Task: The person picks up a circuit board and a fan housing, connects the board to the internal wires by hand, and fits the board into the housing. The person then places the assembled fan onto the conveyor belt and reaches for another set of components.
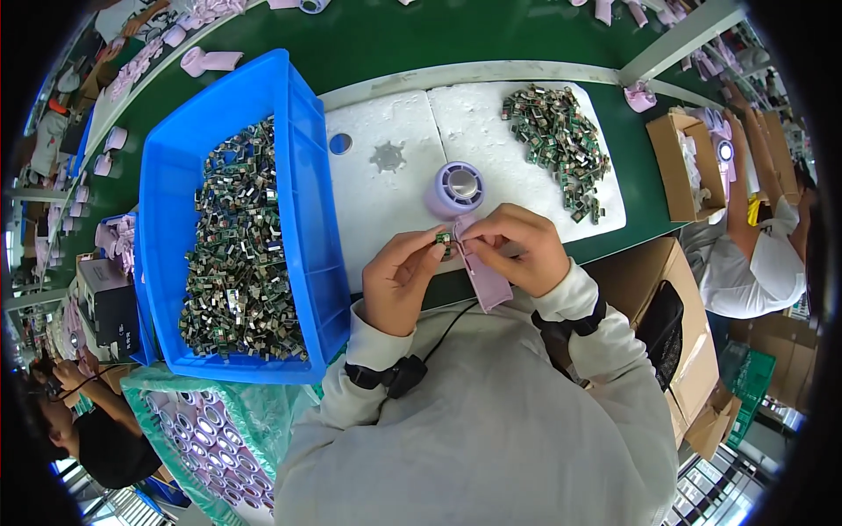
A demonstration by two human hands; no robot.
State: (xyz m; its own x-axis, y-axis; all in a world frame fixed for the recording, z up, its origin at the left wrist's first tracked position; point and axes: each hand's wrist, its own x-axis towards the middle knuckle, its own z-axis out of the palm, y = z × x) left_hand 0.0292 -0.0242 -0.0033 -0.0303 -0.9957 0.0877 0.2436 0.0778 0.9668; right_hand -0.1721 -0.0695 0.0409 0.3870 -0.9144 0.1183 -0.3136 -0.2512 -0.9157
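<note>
Between my hands lies a light purple handheld fan; its round head rests on the white foam board and its handle points toward me. My left hand pinches a small green circuit board between thumb and fingertips, just left of the handle's upper end. From the other side, my right hand has its thumb and forefinger closed at the upper part of the handle. Thin dark wires seem to run between the circuit board and the handle; my fingertips partly hide them.
A blue bin full of small circuit boards stands at left. More boards form a pile on the foam board. A cardboard box sits at right. Purple fan parts fill a green-lined container at lower left. Other people work at both sides.
</note>
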